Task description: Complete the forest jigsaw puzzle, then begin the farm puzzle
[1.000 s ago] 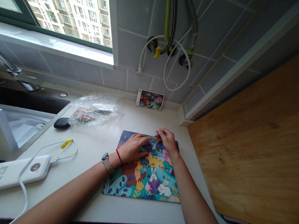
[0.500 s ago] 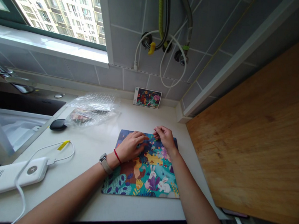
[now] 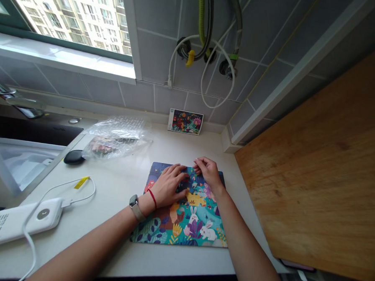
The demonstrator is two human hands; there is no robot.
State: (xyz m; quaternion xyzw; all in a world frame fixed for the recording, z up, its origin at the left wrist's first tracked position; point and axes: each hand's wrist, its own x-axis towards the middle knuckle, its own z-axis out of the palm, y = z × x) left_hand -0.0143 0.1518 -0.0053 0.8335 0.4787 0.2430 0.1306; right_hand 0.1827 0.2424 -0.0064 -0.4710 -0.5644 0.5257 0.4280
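- Puzzle (image 3: 183,224) lay flat on the counter (image 3: 119,179), beneath both hands, its longer side seeming to run left to right.
- Left hand (image 3: 169,187) was over its far-left part, fingers spread, gripping nothing visible.
- Right hand (image 3: 207,171) was nearer the far-right corner, fingers curled together at the far edge; whether they pinched anything could not be told.
- Picture card (image 3: 186,122) stood beyond.

The head camera looks forward and down.
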